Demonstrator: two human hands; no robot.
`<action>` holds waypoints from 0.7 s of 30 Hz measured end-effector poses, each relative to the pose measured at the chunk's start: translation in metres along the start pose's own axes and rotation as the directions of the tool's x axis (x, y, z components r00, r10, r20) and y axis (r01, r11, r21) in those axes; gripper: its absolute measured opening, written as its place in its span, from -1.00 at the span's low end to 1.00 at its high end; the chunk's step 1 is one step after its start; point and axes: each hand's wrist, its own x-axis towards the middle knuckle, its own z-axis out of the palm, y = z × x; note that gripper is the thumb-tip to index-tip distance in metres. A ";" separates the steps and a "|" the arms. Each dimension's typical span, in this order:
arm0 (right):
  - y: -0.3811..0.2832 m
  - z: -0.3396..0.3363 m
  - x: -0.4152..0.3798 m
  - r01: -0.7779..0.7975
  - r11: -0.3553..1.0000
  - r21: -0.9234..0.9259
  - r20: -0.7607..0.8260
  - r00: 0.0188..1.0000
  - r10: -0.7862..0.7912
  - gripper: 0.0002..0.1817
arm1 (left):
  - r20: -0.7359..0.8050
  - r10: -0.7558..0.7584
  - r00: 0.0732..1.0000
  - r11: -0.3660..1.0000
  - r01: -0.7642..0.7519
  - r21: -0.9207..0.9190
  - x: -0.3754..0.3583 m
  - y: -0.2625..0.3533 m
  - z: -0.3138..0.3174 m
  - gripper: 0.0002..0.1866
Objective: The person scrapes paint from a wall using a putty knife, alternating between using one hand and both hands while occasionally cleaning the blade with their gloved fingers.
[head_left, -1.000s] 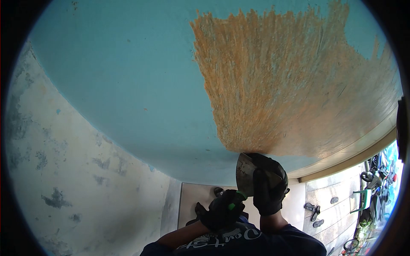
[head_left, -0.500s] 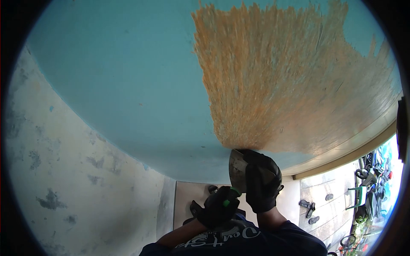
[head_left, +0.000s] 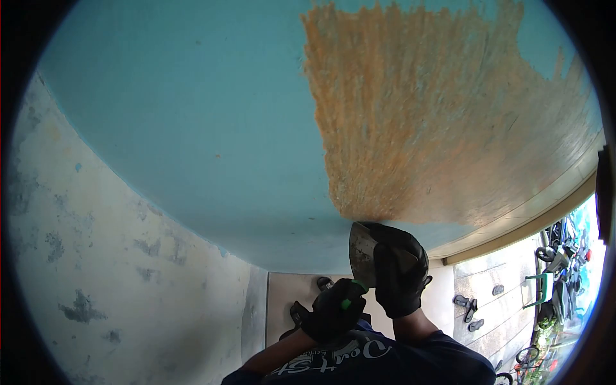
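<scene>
Head view: left hand (head_left: 333,311) in a black glove, fingers wrapped tight on the green handle of a scraper with a broad, flared grey metal blade (head_left: 362,253). Right hand (head_left: 399,273), black-gloved too, clamped on the blade, thumb across its near face; other fingers hard to separate, dark on dark. Scraper sits between the hands, blade up, its top just by the lower border of a rough orange-brown streaked patch (head_left: 398,109); can't tell if the edge touches. Split hold looks chosen for control: one hand on the handle, the other backing the blade.

Pose: left forearm slants in from lower left, right forearm rises steeper, both hands close in front of the dark printed T-shirt (head_left: 385,362). Around the patch, smooth turquoise painted wall (head_left: 212,128); left, blotchy white-grey wall (head_left: 128,282). Right, dark slippers (head_left: 475,325) on pale floor tiles (head_left: 497,314).
</scene>
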 end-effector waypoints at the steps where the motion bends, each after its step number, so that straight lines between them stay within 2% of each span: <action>1: -0.004 0.000 -0.002 0.020 0.999 -0.044 -0.034 0.999 -0.021 -0.72 | 0.004 -0.012 1.000 0.999 0.012 0.029 0.001 0.005 -0.004 -0.74; 2: -0.002 0.003 -0.005 -0.019 1.000 -0.001 -0.064 0.998 0.019 -0.73 | 0.004 -0.021 1.000 0.998 0.021 0.059 0.002 0.007 -0.005 -0.73; 6: 0.002 -0.007 -0.008 0.000 0.999 -0.047 -0.023 1.000 -0.001 -0.71 | 0.051 0.045 0.998 0.994 -0.050 0.096 -0.001 0.000 -0.001 -0.74; 8: 0.002 -0.013 -0.007 -0.153 0.988 0.008 -0.010 0.988 0.153 -0.70 | 0.286 -0.227 0.931 0.966 0.253 -0.055 -0.006 -0.004 0.003 -0.51; 9: 0.002 -0.011 -0.005 -0.149 0.989 0.005 -0.015 0.989 0.149 -0.70 | 0.287 -0.220 0.932 0.968 0.246 -0.056 -0.004 -0.007 0.004 -0.51; 11: 0.003 -0.006 -0.007 -0.031 0.999 -0.007 -0.074 0.997 0.031 -0.70 | 0.196 -0.085 0.977 0.995 0.094 -0.038 -0.005 -0.008 0.007 -0.53; 13: 0.005 -0.010 -0.005 -0.023 1.000 0.018 -0.101 0.995 0.025 -0.74 | 0.180 -0.080 0.980 0.996 0.085 -0.023 -0.007 -0.011 0.011 -0.51; 15: 0.000 -0.016 -0.001 -0.064 0.998 -0.029 0.005 0.998 0.064 -0.75 | 0.171 -0.089 0.981 0.996 0.090 0.002 -0.020 -0.013 0.017 -0.49; 16: 0.001 -0.013 0.000 -0.064 0.998 -0.024 -0.002 0.998 0.064 -0.75 | 0.090 0.112 0.990 0.946 -0.134 0.296 -0.028 -0.016 0.023 -0.48; 17: 0.004 -0.007 0.005 -0.062 0.998 0.020 0.028 0.998 0.061 -0.75 | 0.064 0.335 0.940 0.757 -0.309 0.576 -0.027 -0.025 0.026 -0.47; 18: 0.005 -0.005 0.004 -0.082 0.995 0.056 0.067 0.995 0.078 -0.74 | 0.065 0.331 0.941 0.760 -0.306 0.573 -0.033 -0.035 0.027 -0.47; 19: 0.006 -0.002 0.000 -0.093 0.994 0.055 0.071 0.994 0.089 -0.74 | 0.086 0.165 0.983 0.915 -0.185 0.358 -0.035 -0.041 0.020 -0.47; 20: 0.007 0.003 -0.003 -0.032 0.999 0.035 0.018 0.999 0.031 -0.74 | 0.143 0.006 0.990 0.991 -0.025 0.132 -0.037 -0.045 0.014 -0.48; 21: 0.009 0.008 0.000 0.041 0.999 0.013 -0.039 0.998 -0.040 -0.74 | 0.139 0.011 0.990 0.990 -0.031 0.140 -0.036 -0.044 0.012 -0.48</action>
